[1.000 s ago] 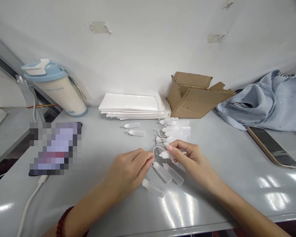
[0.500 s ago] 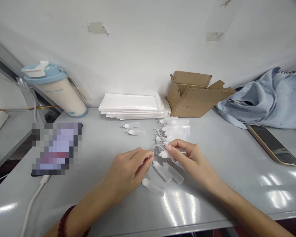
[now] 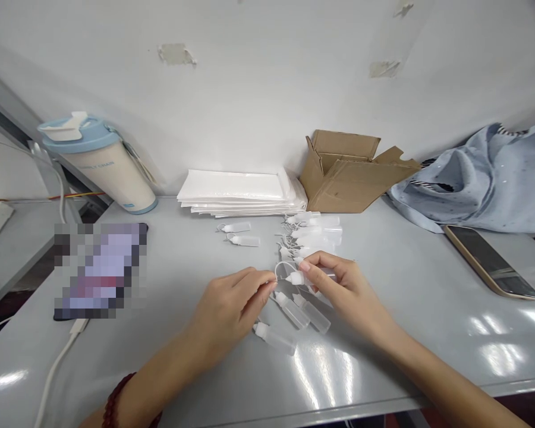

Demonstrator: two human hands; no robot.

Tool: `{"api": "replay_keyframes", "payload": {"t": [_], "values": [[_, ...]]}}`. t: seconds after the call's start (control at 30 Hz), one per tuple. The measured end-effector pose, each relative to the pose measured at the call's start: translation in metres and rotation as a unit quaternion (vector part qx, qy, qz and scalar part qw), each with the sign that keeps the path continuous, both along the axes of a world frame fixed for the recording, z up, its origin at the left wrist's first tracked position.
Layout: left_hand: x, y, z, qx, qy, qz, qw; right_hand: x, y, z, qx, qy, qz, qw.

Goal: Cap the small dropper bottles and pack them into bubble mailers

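My right hand (image 3: 339,288) pinches a small clear squeeze bottle (image 3: 299,277) by its white tip, holding it on its side just above the grey table (image 3: 405,309). My left hand (image 3: 229,312) is closed in a pinch at the end of the thin white cap tether (image 3: 278,270) that loops off that bottle. Three more small bottles (image 3: 294,312) lie on the table under and between my hands. A cluster of several bottles (image 3: 314,232) lies just beyond my right hand, and two bottles (image 3: 241,235) lie apart further left.
A stack of white flat bags (image 3: 238,190) and an open cardboard box (image 3: 348,172) stand at the wall. A blue-lidded tumbler (image 3: 100,160) is at the back left. A phone on a cable (image 3: 100,270) lies left; another phone (image 3: 490,261) and a blue cloth (image 3: 481,178) lie right.
Nothing has visibly moved apart from a slight shift of the view; both hands keep the same pinch on the bottle and its tether.
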State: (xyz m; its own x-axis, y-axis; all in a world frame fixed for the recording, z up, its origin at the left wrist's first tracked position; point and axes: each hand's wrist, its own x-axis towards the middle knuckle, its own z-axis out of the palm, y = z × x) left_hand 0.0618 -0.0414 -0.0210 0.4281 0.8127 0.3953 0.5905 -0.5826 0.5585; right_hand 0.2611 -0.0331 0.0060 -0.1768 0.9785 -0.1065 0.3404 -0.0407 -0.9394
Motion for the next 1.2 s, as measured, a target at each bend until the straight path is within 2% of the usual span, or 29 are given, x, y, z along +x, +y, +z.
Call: {"api": "replay_keyframes", "payload": {"t": [0.3, 0.53, 0.87, 1.2], "values": [[0.002, 0.002, 0.004, -0.018, -0.011, 0.000, 1.000, 0.000, -0.001, -0.001, -0.018, 0.019, 0.004, 1.000], [0.001, 0.000, 0.001, -0.020, -0.014, -0.002, 1.000, 0.000, -0.001, -0.004, -0.018, 0.013, 0.010, 1.000], [0.001, -0.001, 0.000, 0.003, -0.018, -0.010, 1.000, -0.002, -0.004, -0.004, 0.021, -0.010, 0.016, 1.000], [0.001, -0.003, -0.001, 0.036, -0.032, -0.049, 0.998, -0.003, -0.009, -0.011, 0.052, -0.001, 0.033, 0.998]]}}
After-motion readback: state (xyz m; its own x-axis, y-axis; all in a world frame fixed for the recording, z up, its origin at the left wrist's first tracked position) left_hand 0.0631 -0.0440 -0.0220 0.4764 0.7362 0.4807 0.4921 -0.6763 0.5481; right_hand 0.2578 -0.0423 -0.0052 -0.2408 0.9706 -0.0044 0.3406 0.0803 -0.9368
